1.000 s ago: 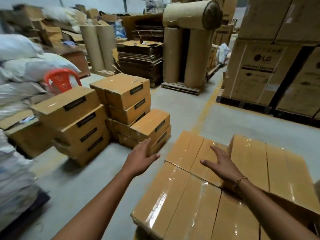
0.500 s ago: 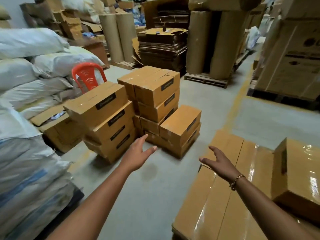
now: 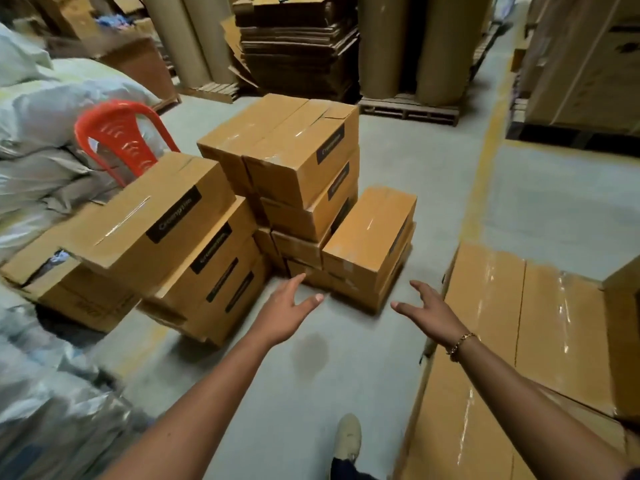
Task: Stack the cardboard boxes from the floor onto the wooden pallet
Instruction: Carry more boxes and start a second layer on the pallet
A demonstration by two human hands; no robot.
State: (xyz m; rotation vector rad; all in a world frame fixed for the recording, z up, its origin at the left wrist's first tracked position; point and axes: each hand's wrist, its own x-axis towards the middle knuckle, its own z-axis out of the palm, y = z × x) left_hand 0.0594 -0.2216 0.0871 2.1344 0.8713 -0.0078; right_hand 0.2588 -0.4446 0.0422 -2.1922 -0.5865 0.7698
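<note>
Several brown cardboard boxes stand in three stacks on the grey floor. The nearest is a low stack topped by a box [image 3: 372,237]; a taller stack [image 3: 301,150] rises behind it and a leaning stack [image 3: 156,220] stands to its left. My left hand [image 3: 289,311] and my right hand [image 3: 427,311] reach forward with fingers spread, both empty, a short way in front of the low stack. At the right lie taped boxes [image 3: 512,341] laid flat in a layer, with another box [image 3: 623,341] on top at the edge. The pallet beneath them is hidden.
White sacks [image 3: 45,116] pile up along the left, with a red plastic chair [image 3: 121,140] behind the leaning stack. Flat cardboard sheets [image 3: 298,46] and tall paper rolls [image 3: 412,43] stand on pallets at the back. My shoe [image 3: 348,438] is on the floor below.
I have turned left away from the taped layer and stepped closer to the floor stacks. Both hands left the taped boxes and now reach toward the low stack.
</note>
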